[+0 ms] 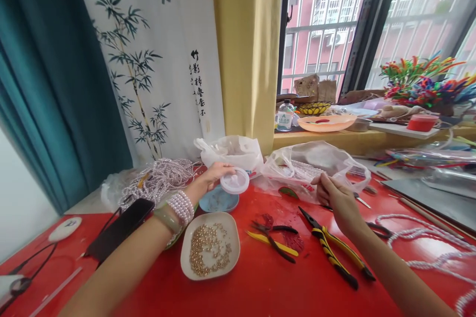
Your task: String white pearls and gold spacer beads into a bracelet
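Observation:
My left hand (216, 174), with a pearl bracelet and a green bangle on its wrist, grips a round translucent white spool (235, 182). The spool is held above a blue dish (219, 200). Off to the right, my right hand (333, 194) is closed in a pinch in front of a plastic bag with strung beads (303, 170). What its fingers hold is too fine to make out. Between and below the hands lie small pliers (273, 237) and larger yellow-black long-nose pliers (330, 245). A square white dish (233, 257) holds loose gold beads (203, 252).
Strands of pearly beads (163, 181) are heaped at the back left beside a dark phone (121, 230). Another white plastic bag (232, 151) stands against the wall. More bead strands (427, 252) lie at right. A bottle (285, 116) stands on the windowsill.

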Action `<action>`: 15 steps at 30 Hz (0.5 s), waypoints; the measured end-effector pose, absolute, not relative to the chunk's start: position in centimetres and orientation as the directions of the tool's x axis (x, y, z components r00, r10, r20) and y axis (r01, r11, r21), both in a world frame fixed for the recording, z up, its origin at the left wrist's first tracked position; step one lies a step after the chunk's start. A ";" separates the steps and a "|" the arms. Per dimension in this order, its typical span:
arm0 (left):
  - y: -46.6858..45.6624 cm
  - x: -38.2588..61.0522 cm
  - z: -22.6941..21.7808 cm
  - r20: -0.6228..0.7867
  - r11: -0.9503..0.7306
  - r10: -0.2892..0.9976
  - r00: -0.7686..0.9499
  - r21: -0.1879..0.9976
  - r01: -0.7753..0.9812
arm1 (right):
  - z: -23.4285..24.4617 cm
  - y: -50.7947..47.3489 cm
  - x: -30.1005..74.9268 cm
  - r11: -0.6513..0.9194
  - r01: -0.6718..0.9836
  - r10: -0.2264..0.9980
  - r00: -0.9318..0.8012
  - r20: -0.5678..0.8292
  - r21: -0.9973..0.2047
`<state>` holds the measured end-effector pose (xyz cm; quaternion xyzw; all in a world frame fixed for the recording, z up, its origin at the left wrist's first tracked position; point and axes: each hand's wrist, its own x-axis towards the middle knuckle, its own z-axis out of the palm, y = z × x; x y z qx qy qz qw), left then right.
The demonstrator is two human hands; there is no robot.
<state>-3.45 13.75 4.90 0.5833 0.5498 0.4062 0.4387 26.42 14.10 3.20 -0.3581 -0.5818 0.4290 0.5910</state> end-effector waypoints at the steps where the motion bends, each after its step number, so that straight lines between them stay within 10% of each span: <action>1: 13.4 -3.8 5.2 -0.005 -0.013 0.997 0.074 0.970 0.241 | 3.2 14.1 26.4 0.384 -0.083 0.921 -0.044 0.388 -0.920; 15: 9.8 -7.5 4.5 -0.062 0.063 0.996 0.068 0.998 -0.014 | 4.8 16.3 32.7 0.712 0.221 0.640 0.189 0.745 -0.667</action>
